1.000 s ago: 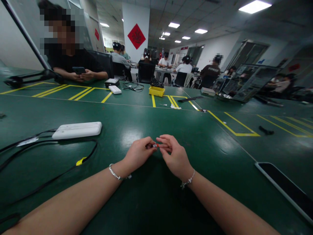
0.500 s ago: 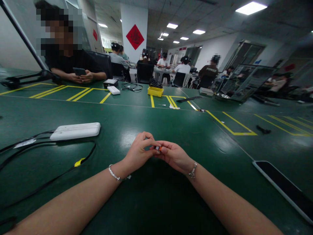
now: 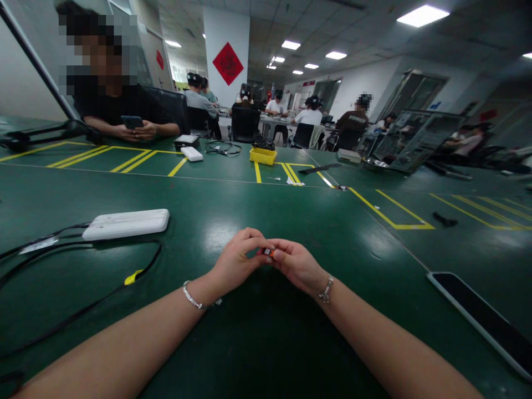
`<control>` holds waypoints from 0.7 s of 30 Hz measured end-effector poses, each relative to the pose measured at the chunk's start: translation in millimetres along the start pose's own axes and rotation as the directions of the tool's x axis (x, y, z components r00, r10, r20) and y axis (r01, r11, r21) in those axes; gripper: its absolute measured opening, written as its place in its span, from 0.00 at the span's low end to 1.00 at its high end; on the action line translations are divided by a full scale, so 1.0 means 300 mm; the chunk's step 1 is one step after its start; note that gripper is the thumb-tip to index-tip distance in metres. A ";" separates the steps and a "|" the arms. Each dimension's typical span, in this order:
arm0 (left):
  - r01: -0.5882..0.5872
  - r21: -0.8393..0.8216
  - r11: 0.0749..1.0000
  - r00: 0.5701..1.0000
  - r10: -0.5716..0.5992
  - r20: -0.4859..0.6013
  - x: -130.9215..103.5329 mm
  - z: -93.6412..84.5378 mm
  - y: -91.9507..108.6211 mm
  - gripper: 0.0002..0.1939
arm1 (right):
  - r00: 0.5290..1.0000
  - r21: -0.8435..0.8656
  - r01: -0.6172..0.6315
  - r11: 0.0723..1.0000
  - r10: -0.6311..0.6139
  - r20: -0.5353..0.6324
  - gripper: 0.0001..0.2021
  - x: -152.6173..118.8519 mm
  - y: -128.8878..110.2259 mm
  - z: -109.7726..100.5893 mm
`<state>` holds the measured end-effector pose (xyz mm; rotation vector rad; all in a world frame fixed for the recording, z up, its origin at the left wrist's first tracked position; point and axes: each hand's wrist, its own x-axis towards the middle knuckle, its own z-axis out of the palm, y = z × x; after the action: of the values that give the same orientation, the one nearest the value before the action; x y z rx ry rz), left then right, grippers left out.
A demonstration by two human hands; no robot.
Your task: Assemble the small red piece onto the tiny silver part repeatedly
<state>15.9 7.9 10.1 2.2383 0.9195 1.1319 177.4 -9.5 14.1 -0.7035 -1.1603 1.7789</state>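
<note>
My left hand and my right hand meet above the middle of the green table. Between their fingertips is a small orange and black piece with a pale grey face; its kind is too small to make out. My left thumb and forefinger pinch it from one side, my right thumb and fingers from the other. Fingers cover most of its edges. Each wrist wears a silver bracelet.
To the left lies a white power bank with black cables. A phone rests at the right. Farther back stand a yellow box and a metal frame. A person sits across, holding a phone.
The whole view has shifted very slightly. Both hands keep their pinch on the small piece, which looks turned a little between the fingertips.
</note>
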 end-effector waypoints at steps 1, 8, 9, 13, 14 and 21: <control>0.013 -0.011 1.000 1.000 -0.013 0.005 0.000 0.002 0.000 0.09 | 1.000 -0.009 -0.013 1.000 0.013 -0.015 0.11 0.002 0.000 0.001; 0.177 0.021 0.984 0.980 -0.178 0.090 -0.006 0.018 -0.015 0.21 | 0.906 -0.287 -0.109 0.952 -0.024 -0.423 0.09 0.018 -0.075 -0.122; 0.202 0.030 0.979 0.975 -0.204 0.090 -0.007 0.019 -0.019 0.21 | 0.855 -0.363 -0.133 0.922 -0.079 -0.512 0.09 0.010 -0.101 -0.167; 0.265 0.068 0.962 0.955 -0.271 0.122 -0.006 0.021 -0.029 0.18 | 0.578 -0.707 -0.537 0.460 -0.409 -0.706 0.11 -0.077 -0.212 -0.389; 0.262 0.085 0.961 0.953 -0.272 0.132 -0.005 0.021 -0.029 0.17 | 0.523 -0.693 -0.666 0.276 -0.491 -0.697 0.12 -0.109 -0.234 -0.441; 0.210 0.195 0.958 0.954 -0.244 0.172 -0.007 0.015 -0.019 0.14 | 0.377 -0.383 -0.921 -0.076 -0.424 -0.823 0.15 -0.248 -0.271 -0.607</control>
<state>16.6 9.7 2.7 2.2582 1.1970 0.7399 388.8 15.7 14.3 -2.7577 -1.2742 -0.0202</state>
